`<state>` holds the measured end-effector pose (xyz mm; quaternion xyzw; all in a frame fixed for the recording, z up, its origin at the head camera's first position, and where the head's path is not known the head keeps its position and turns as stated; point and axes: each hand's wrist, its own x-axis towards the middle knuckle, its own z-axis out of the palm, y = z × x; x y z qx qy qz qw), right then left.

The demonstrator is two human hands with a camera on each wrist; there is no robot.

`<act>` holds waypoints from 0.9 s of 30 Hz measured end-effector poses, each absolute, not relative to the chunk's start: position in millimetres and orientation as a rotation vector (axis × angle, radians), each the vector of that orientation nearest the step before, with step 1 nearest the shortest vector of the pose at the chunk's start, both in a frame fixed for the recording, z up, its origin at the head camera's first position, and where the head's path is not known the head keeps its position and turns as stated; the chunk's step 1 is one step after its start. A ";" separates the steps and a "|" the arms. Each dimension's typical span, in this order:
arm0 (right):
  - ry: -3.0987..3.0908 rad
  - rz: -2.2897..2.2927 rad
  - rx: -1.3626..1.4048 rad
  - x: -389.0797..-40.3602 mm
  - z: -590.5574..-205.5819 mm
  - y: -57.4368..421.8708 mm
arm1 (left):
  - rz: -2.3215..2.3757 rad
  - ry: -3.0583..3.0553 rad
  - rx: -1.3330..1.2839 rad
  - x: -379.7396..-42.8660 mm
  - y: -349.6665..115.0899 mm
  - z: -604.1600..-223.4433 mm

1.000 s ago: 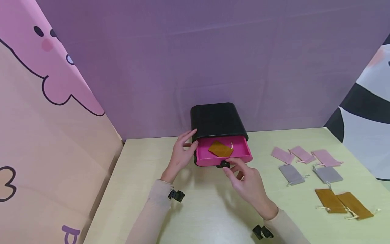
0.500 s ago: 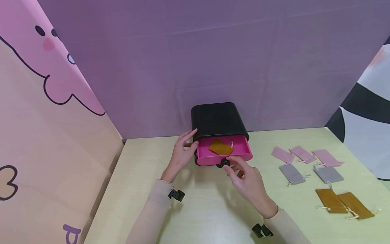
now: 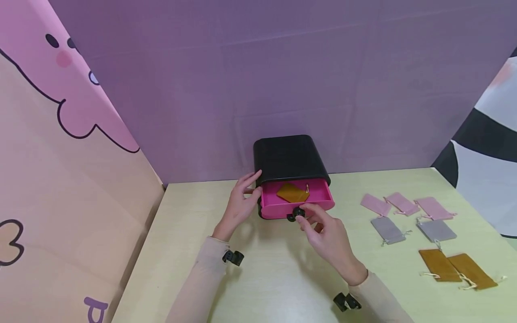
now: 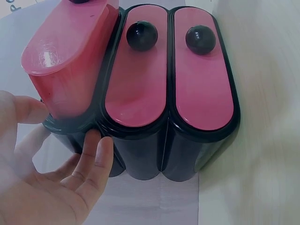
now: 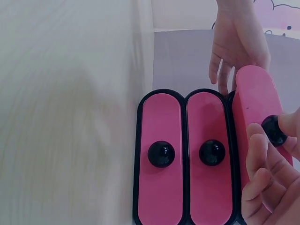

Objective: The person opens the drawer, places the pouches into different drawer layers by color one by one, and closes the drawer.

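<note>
A black cabinet (image 3: 287, 157) with several pink-fronted drawers stands against the back of the table. Its top drawer (image 3: 278, 211) is pulled part way out, and a mustard drawstring pouch (image 3: 292, 193) lies in it. My right hand (image 3: 329, 237) pinches the black round knob (image 3: 299, 211) of that drawer between thumb and fingers. At the cabinet's left side rests my left hand (image 3: 240, 202), its fingers spread along the casing near the top. In the left wrist view, the two lower drawers (image 4: 136, 84) sit closed, each with a black knob (image 4: 200, 40).
On the right of the table (image 3: 258, 287) lie several pouches in groups: pink ones (image 3: 434, 208) at the back, grey ones (image 3: 436, 229) in the middle, mustard ones (image 3: 440, 265) in front. A purple cloth wall (image 3: 282, 67) rises close behind the cabinet.
The top drawer has slid slightly inward with my right hand on its knob, and a little less of the pouch shows. My left hand has stayed at the cabinet's side.
</note>
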<state>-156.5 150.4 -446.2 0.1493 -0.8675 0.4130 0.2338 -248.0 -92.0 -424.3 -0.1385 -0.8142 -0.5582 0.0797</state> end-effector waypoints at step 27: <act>-2.364 1.292 0.371 -164.1 -444.3 148.7 | -1.691 -2.430 -0.419 -247.3 -91.4 -426.6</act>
